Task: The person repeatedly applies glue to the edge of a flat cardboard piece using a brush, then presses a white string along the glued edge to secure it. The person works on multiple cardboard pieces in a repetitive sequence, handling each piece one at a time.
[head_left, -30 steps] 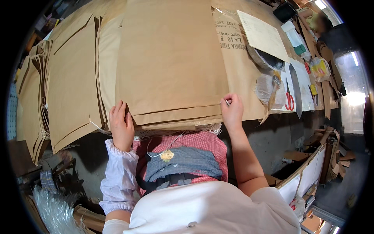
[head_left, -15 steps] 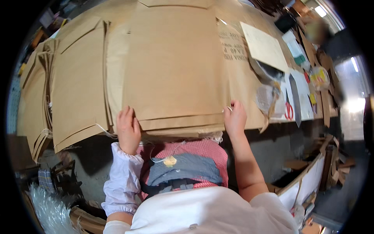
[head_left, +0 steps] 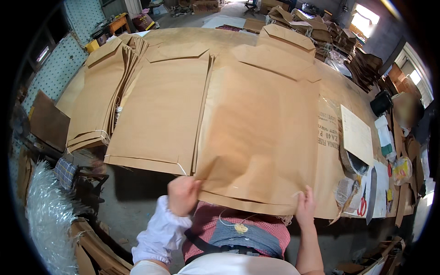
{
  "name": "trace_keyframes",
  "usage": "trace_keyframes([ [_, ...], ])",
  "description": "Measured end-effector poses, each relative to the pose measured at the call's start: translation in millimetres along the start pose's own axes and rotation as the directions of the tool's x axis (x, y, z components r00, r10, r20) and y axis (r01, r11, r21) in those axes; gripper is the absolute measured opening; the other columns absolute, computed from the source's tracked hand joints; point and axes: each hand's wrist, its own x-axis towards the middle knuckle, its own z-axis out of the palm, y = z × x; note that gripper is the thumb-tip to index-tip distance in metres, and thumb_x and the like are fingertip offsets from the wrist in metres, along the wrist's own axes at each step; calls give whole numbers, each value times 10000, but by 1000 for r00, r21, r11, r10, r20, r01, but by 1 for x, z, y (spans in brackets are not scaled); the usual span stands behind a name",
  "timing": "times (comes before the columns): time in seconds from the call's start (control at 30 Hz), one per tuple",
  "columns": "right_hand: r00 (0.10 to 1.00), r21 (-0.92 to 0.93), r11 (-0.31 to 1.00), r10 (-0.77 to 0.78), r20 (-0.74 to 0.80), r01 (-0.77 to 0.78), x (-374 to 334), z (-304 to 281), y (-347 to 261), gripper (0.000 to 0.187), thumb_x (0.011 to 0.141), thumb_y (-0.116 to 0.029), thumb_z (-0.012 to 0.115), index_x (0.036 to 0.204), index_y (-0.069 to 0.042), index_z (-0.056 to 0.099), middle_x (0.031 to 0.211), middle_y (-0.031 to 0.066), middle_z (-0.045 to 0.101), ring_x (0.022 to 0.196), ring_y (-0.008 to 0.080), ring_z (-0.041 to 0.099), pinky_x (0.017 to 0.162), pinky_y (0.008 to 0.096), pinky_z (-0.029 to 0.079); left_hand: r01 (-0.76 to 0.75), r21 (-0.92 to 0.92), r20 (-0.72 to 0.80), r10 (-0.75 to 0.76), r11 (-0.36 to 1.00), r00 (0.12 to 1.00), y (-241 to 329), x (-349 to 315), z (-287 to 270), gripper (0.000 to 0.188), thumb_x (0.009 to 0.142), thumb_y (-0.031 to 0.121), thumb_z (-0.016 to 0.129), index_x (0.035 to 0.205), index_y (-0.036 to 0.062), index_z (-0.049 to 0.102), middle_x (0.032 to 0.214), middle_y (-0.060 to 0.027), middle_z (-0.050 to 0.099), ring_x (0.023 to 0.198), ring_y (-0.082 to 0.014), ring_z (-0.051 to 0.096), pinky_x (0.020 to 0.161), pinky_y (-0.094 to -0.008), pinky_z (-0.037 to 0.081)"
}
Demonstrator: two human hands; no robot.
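A large brown paper bag [head_left: 261, 128] lies in front of me, its folded flap at the far end and a hemmed edge near me. My left hand [head_left: 182, 195] is closed on its near left corner, where the paper is creased and raised. At the near right corner, my right hand [head_left: 305, 206] pinches the edge, and a short white string shows by its fingertips. To the left lies a stack of similar paper bags [head_left: 158, 110] with a white string at its near edge. Farther left is another stack of paper bags [head_left: 94, 101], fanned and tied.
Red-handled scissors [head_left: 362, 206], a long grey blade-like strip [head_left: 372, 195] and a pale board [head_left: 356, 135] over a dark container lie on the right of the table. Clear plastic strands [head_left: 50, 206] bulge at lower left. Stacked bags [head_left: 298, 23] stand at the back.
The view has tilted up, showing more of the room. My left hand has gone from lying on the bag's edge to gripping its corner, and the bag has buckled there.
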Motion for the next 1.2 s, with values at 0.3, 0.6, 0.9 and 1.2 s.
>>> trace_keyframes([
  [0.3, 762, 502, 835, -471, 444, 224, 49, 238, -131, 488, 908, -82, 467, 1361, 17, 316, 1068, 156, 582, 912, 215, 574, 788, 299, 469, 360, 248, -424, -233, 899, 875, -222, -9, -170, 250, 942, 158, 480, 776, -18, 546, 641, -144, 517, 588, -263, 505, 568, -365, 405],
  [0.6, 278, 415, 874, -477, 834, 254, -13, 129, -127, 581, 864, -144, 601, 1371, -17, 347, 810, 141, 629, 720, 208, 602, 707, 348, 493, 452, 557, -519, -133, 697, 844, -223, 0, -150, 240, 851, 202, 621, 1003, 17, 608, 970, -140, 619, 917, -319, 580, 782, -419, 461],
  [0.9, 975, -917, 391, -162, -154, -80, 23, -166, 46, 430, 789, 26, 498, 1190, -113, 566, 959, 165, 542, 861, 351, 581, 727, 425, 464, -370, -30, 161, 370, 929, 915, 26, -2, 36, 164, 617, 51, 700, 749, 55, 603, 702, -72, 559, 663, -258, 561, 579, -364, 428],
  [1.2, 821, -759, 616, -533, -204, 211, 31, -215, 72, 201, 799, -50, 634, 999, -53, 612, 822, 117, 617, 775, 263, 611, 681, 339, 474, -281, -80, 489, 283, 956, 825, 45, 35, 74, 214, 557, 96, 741, 708, 59, 594, 718, -90, 544, 695, -289, 546, 622, -397, 424],
])
